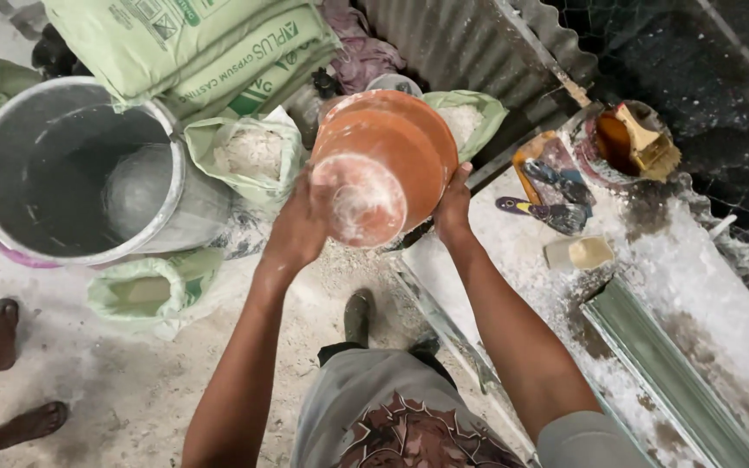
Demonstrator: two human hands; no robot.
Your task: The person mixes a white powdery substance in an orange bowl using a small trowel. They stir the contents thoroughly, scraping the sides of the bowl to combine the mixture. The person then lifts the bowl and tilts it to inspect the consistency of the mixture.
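Both hands hold a round orange plastic bowl, dusted white inside and tipped on its side. The left hand has its grip closed on the near rim, and the right hand clasps the opposite edge. Left of the bowl stands a large grey metal drum (an open green sack of white powder sits between them). Right of the bowl, putty knives lie on the powder-strewn desk.

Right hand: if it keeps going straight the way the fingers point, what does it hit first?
The right hand already grips the orange bowl at its rim, fingers pointing away from the body. Going on past the rim, it would probably meet the open green sack of white powder behind the bowl, though depth is unclear.
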